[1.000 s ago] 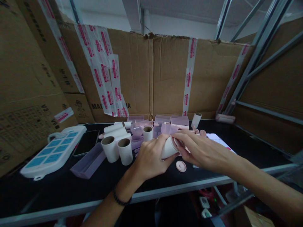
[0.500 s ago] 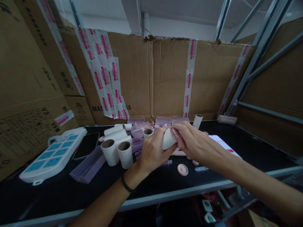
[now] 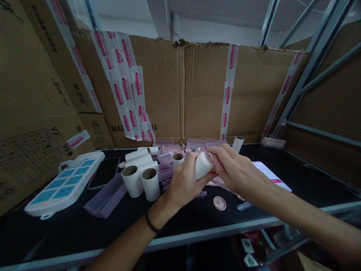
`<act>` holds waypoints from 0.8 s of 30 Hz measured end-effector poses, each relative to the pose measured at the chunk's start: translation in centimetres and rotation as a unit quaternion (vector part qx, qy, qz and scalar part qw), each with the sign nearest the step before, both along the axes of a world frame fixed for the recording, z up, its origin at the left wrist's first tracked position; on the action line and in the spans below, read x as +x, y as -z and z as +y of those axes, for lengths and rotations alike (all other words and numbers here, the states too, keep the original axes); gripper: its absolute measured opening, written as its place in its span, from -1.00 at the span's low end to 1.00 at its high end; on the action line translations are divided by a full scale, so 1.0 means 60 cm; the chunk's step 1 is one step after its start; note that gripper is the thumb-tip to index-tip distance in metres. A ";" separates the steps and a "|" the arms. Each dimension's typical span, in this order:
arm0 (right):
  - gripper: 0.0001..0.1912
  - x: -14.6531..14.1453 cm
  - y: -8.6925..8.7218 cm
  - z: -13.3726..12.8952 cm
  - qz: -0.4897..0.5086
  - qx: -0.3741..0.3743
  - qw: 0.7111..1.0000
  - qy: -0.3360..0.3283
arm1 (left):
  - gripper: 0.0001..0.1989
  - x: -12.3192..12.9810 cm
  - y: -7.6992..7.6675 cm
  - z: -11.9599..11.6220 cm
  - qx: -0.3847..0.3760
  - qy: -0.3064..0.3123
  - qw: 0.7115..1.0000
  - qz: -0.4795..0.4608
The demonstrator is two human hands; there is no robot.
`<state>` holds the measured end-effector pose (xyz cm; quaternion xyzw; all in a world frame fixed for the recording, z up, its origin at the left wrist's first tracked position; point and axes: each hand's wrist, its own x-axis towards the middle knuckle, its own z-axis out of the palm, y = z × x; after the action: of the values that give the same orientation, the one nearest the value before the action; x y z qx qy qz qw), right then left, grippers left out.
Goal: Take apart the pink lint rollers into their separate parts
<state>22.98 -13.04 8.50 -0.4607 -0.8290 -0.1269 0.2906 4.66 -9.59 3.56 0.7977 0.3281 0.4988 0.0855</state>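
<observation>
My left hand [image 3: 182, 180] is wrapped round a short white cardboard tube [image 3: 200, 171], tilted with one end toward me. A pale pink round cap [image 3: 205, 159] covers that end. The closed fingers of my right hand [image 3: 232, 165] press at the cap's right edge; its fingertips are partly hidden. On the black surface below lies a loose pink round cap [image 3: 219, 203]. Two open white tubes stand to the left, a nearer one [image 3: 151, 188] and another [image 3: 132, 184]. Behind my hands, pink pieces are partly covered.
A translucent purple tray [image 3: 105, 201], a dark phone [image 3: 104, 172] and a white power strip [image 3: 36, 207] lie at left. More white tubes [image 3: 139, 162] and purple trays [image 3: 196, 143] sit toward the cardboard wall [image 3: 160, 90]. A white card [image 3: 272, 176] lies right; a metal edge [image 3: 197, 235] runs in front.
My right fingers have slid off the cap's face toward its right edge, so more of the cap shows. The left hand keeps its hold on the tube. The view has shifted slightly.
</observation>
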 end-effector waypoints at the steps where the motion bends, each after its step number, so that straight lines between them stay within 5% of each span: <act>1: -0.65 0.000 -0.002 0.002 0.005 -0.010 1.000 -0.010 | -0.55 0.001 -0.001 -0.001 -0.018 0.004 1.000 -0.014; 8: -0.71 -0.006 -0.015 0.026 0.137 -0.074 0.986 -0.050 | -0.77 0.007 -0.019 -0.007 -0.131 0.082 0.985 -0.077; 19: -0.73 -0.031 -0.017 0.040 0.237 -0.085 0.968 -0.008 | -0.61 0.024 -0.009 -0.004 0.008 -0.102 0.987 -0.126; 24: -0.71 -0.023 -0.007 0.047 0.260 -0.081 0.961 -0.047 | -0.71 0.022 -0.014 0.001 -0.110 0.000 0.957 -0.268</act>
<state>21.62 -10.23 8.92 -0.4603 -0.7529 0.0791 0.4636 5.96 -9.56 4.41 0.6204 0.3460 0.6549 0.2577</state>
